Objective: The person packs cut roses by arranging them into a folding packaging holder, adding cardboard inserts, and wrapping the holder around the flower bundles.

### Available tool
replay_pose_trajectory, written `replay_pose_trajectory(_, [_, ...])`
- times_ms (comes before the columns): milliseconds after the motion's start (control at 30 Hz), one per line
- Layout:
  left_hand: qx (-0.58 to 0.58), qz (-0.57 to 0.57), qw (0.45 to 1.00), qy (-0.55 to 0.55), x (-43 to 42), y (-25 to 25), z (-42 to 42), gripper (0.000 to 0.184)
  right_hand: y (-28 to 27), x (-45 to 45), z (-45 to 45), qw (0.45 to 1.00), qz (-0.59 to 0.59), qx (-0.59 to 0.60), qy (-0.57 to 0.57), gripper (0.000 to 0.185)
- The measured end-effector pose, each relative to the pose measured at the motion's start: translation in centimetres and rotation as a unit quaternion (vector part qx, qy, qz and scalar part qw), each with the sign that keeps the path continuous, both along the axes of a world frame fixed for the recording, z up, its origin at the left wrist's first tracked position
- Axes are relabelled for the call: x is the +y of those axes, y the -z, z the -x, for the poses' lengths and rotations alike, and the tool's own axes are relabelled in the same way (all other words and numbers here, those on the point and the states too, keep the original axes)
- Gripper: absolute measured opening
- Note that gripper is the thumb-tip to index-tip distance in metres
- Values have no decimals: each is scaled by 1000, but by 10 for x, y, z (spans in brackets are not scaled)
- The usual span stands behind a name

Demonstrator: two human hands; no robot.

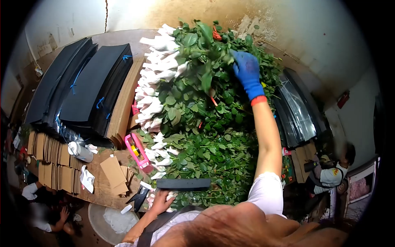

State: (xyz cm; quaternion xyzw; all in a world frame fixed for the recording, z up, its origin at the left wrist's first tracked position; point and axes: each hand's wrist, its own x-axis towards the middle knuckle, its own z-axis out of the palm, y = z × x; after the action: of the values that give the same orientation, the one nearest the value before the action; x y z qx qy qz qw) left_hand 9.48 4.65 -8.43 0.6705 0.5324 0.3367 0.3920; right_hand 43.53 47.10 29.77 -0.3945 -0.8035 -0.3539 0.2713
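My right hand (247, 69), in a blue knitted glove with an orange cuff, is stretched far over the leafy pile. Its fingers are closed around a leafy rose stem (207, 76), slightly blurred. Green rose stems (222, 111) lie heaped in layers, their heads in white netting sleeves (152, 78) toward the left. Near the front edge, my bare left hand (161, 201) lies beside a few netted heads, just below a black ribbed strip (183, 184). Its fingers are apart; the fingertips reach the strip's lower edge, and I cannot make out a grip.
Black sheets (92, 82) tied with blue cord stand back left, above cardboard pieces (57, 164). A pink tape dispenser (138, 152), black-handled cutters (139, 198) and a white bottle (80, 151) lie left. A tub (98, 222) stands below; wrapped sheets (298, 109) stand right. Other people sit at both sides.
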Motion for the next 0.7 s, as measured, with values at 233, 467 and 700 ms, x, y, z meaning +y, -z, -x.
replay_pose_trajectory(233, [59, 19, 998, 18, 0, 8, 3, 45, 49, -220, 58, 985, 96, -124, -71, 35])
replay_pose_trajectory(467, [29, 83, 995, 44, -11, -43, 11, 39, 104, -360, 16, 895, 423, -143, -6, 43])
replay_pose_trajectory(700, [47, -1, 999, 7, 4, 27, -2, 38, 303, -378, -37, 793, 579, -90, 166, 34])
